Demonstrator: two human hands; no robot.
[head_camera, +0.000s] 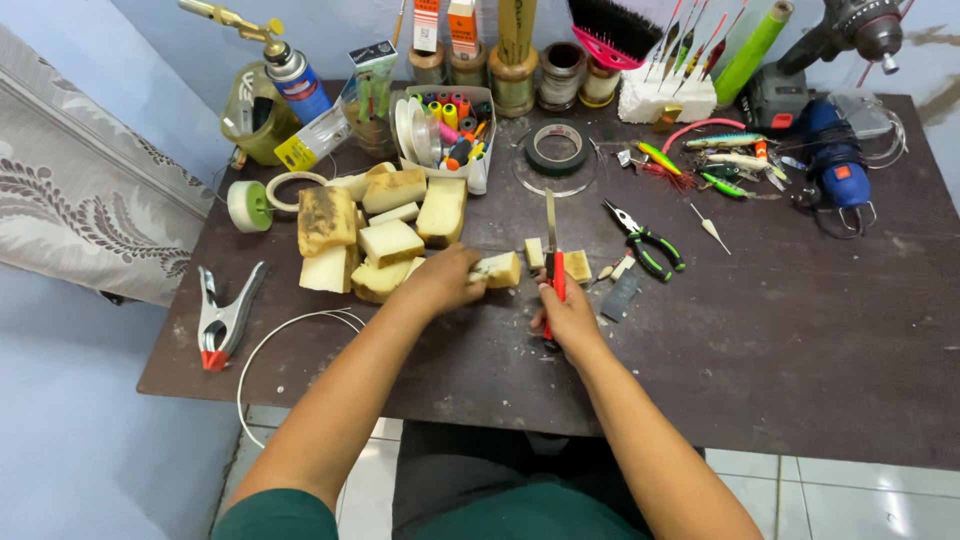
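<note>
My left hand (447, 280) grips a pale yellow foam block (500, 269) flat on the dark table (760, 340). My right hand (566, 315) is shut on a red-handled utility knife (553, 262), whose blade points away from me just right of the block. Two small cut foam pieces (577, 264) lie beside the blade. A pile of larger foam chunks (385, 232) sits to the left of my left hand.
Pliers (646, 240) with green and black handles lie right of the knife. Fishing lures (720, 160), a blue power tool (835, 165), tape rolls (556, 148), a gas torch (290, 70), a tub of coloured floats (455, 125) and a metal spring clamp (225, 318) crowd the table.
</note>
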